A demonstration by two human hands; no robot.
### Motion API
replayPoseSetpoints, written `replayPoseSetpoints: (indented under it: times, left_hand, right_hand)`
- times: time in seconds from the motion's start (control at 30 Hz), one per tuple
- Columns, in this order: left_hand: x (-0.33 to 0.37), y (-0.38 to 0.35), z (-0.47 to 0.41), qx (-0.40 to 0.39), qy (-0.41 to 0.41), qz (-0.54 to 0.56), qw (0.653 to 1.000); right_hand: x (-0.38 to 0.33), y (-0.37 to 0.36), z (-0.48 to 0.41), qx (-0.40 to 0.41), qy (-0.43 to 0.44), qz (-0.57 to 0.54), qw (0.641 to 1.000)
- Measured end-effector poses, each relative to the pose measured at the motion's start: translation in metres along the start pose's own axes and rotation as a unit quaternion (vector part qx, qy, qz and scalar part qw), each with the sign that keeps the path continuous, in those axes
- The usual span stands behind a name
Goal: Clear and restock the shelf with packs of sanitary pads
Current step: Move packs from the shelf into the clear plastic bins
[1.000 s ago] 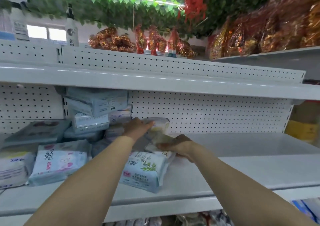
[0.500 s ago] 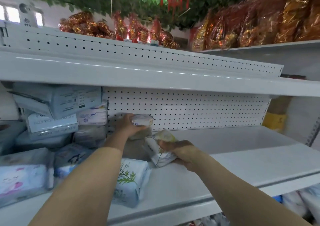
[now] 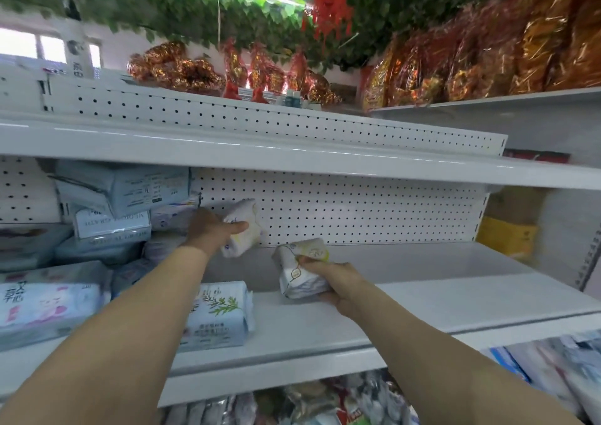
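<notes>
My left hand [image 3: 213, 230] grips a small white pad pack [image 3: 243, 227] lifted above the white shelf [image 3: 422, 307], close to the pegboard back. My right hand [image 3: 335, 283] holds a second small white pack with a green and yellow print [image 3: 300, 268], low over the shelf surface. A light blue pack with a leaf print [image 3: 221, 315] lies on the shelf between my forearms. A pile of pale blue and white packs [image 3: 113, 216] fills the shelf's left side, with a pink-printed pack [image 3: 45, 307] at the front left.
The shelf's right half is bare white metal. An upper shelf board [image 3: 292, 161] overhangs close above my hands. Red and gold wrapped goods [image 3: 487, 57] sit on top shelves. More packs [image 3: 325, 402] lie on the shelf below.
Both hands have lifted and drawn apart, each bringing its small pack away from the pile. The right-hand pack moved right and toward me. The view shifted right.
</notes>
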State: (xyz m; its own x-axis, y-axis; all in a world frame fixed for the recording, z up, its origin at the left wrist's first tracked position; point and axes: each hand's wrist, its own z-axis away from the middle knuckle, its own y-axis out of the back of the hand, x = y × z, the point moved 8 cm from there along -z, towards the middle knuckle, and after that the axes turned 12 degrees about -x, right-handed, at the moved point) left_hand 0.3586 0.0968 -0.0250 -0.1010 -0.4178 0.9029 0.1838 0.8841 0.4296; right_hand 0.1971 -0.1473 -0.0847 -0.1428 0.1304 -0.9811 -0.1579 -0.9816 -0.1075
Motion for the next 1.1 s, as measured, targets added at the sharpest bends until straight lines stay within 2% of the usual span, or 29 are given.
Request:
replayPoseSetpoints:
  times: [0.1,0.17,0.27,0.37,0.5,0.63,0.83,0.97,1.1]
  left_hand:
    - [-0.019,0.004,-0.003,0.006,0.015,0.036,0.999]
    - [-0.006,-0.002,0.045,-0.001,0.022,0.129,0.991]
    - [0.007,-0.018,0.107,-0.01,0.023,0.302,0.953]
    - [0.01,-0.026,0.168,-0.016,0.024,0.39,0.92]
    - [0.0,-0.016,0.245,0.019,0.025,0.432,0.901]
    - [-0.03,0.006,0.315,0.081,0.029,0.432,0.898]
    - [-0.103,0.032,0.41,0.166,0.1,0.402,0.895]
    - [-0.157,0.039,0.46,0.205,0.144,0.398,0.882]
    - [-0.212,0.038,0.485,0.2,0.196,0.403,0.872]
  right_hand:
    - [-0.005,0.009,0.016,-0.005,0.013,-0.022,1.0]
    - [-0.011,0.008,0.032,-0.02,0.02,-0.034,0.999]
    - [-0.02,0.002,0.06,-0.054,0.031,-0.057,0.996]
    - [-0.024,-0.004,0.087,-0.087,0.048,-0.073,0.992]
    - [-0.016,-0.02,0.122,-0.13,0.041,-0.044,0.99]
    - [0.005,-0.052,0.154,-0.199,0.041,-0.03,0.979]
    - [0.075,-0.118,0.194,-0.318,-0.042,-0.042,0.946]
    - [0.124,-0.148,0.206,-0.328,-0.071,-0.006,0.942]
    - [0.174,-0.167,0.209,-0.312,-0.122,0.019,0.942]
